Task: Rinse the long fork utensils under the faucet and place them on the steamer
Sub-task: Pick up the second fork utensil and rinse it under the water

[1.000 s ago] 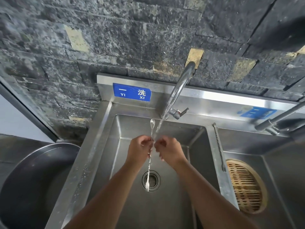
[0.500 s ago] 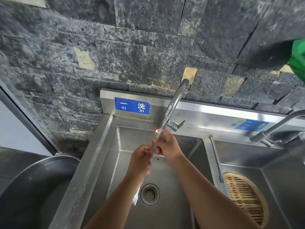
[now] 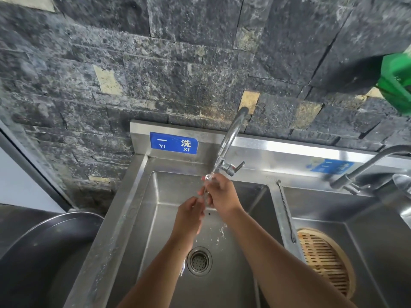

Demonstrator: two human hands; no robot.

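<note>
Over the left sink basin [image 3: 142,218], both hands hold one long metal fork [image 3: 182,266] under the running faucet [image 3: 229,138]. My right hand [image 3: 219,193] grips its upper end, right at the water stream. My left hand [image 3: 189,216] grips the shaft lower down. The fork's tines poke out below my left forearm, near the drain [image 3: 199,260]; most of the shaft is hidden. A second long fork [image 3: 285,212] lies on the divider between the basins. The round bamboo steamer [image 3: 327,261] sits in the right basin.
A second faucet [image 3: 364,167] reaches over the right basin from the right. A large dark metal pot [image 3: 33,252] stands left of the sink. A green object [image 3: 398,78] hangs at the upper right. The stone wall stands close behind.
My right hand slid up the fork to the spout while my left hand stayed lower on the shaft. The fork shifted down toward me, and my head tilted upward.
</note>
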